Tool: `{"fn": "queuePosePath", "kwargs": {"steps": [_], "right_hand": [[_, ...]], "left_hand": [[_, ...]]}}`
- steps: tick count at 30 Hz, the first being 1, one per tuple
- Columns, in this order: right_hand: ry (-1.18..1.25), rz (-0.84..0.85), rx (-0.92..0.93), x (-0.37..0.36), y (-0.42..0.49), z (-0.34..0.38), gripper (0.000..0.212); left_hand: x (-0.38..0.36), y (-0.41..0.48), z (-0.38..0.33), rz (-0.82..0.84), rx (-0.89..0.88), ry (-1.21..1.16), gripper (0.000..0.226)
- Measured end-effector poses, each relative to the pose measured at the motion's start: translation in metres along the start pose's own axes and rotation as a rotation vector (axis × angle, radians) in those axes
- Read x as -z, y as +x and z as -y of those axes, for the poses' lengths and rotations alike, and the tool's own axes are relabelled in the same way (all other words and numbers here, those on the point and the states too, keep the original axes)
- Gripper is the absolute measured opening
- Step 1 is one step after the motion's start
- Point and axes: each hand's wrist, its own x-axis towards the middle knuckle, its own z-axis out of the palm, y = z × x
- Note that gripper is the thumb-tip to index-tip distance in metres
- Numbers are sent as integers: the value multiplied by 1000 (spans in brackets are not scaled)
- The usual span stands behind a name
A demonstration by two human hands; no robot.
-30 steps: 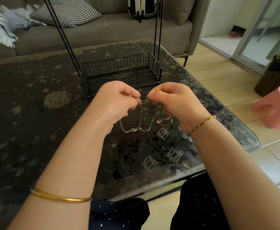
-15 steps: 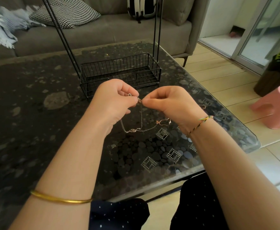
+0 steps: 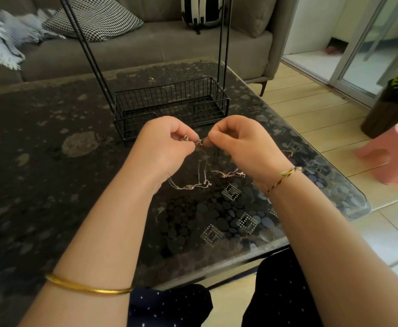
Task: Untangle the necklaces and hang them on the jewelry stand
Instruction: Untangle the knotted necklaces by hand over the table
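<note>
Between my 2 hands, just above the table, is the tangled bit of the necklaces (image 3: pixel 198 142). My left hand (image 3: pixel 163 147) is curled and pinches the tangle next to a small clasp. My right hand (image 3: pixel 238 143) is curled too and pinches the same tangle from the other side. The fingertips of both hands almost meet.

From the pinch, a thin silver chain (image 3: pixel 202 166) drops down to the table (image 3: pixel 40 185) and lies there in a loose loop with a small charm on it. A pinkish gold chain (image 3: pixel 231 173) lies in a little heap just beside that loop, near my right wrist. I cannot tell how the chains cross inside the tangle.

Just behind my hands is the jewelry stand (image 3: pixel 169 95), a black wire basket with thin black poles going up past the top of the view.

A gold bangle (image 3: pixel 89 287) sits on my left arm and a string bracelet (image 3: pixel 285 177) on my right wrist. Behind the table is a grey sofa (image 3: pixel 146 48) with a checked cushion (image 3: pixel 98 17). A pink stool (image 3: pixel 396 154) stands on the floor to the right.
</note>
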Motion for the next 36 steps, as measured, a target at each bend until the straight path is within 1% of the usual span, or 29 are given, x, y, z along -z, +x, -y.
{"fn": "queuePosePath", "kwargs": {"steps": [6, 11, 12, 13, 16, 19, 21, 22, 24, 27, 29, 34, 36], "right_hand": [[108, -15, -48, -5, 0, 3, 14], [355, 35, -159, -4, 1, 4, 10], [361, 39, -177, -3, 2, 4, 9], [307, 29, -169, -1, 2, 2, 9], [14, 0, -56, 7, 2, -1, 13], [-161, 57, -8, 15, 0, -4, 13], [-329, 74, -25, 17, 2, -11, 7], [-404, 61, -46, 18, 3, -15, 10], [-534, 3, -114, 18, 6, -22, 17], [-726, -131, -187, 24, 10, -26, 24], [-762, -175, -213, 28, 12, -30, 30], [-629, -128, -295, 31, 17, -35, 27], [-656, -123, -283, 30, 16, -33, 26]], "left_hand": [[-1, 1, 0, 2, 13, 44, 17], [0, 2, 0, -11, 19, 37, 17], [0, 2, 1, -16, 20, 30, 18], [0, 2, 1, -25, 22, 28, 18], [1, 2, 2, -67, 34, 21, 19], [2, 2, 1, -97, 39, 26, 21], [3, 2, 0, -120, 45, 10, 23], [3, 2, -1, -125, 53, -6, 22], [3, 2, -2, -110, 74, -25, 20], [2, 1, -3, -113, 106, -31, 17], [3, 2, -2, -171, 115, -26, 15], [7, 9, 3, -363, 109, -17, 20], [7, 12, 5, -444, 106, -25, 22]]}}
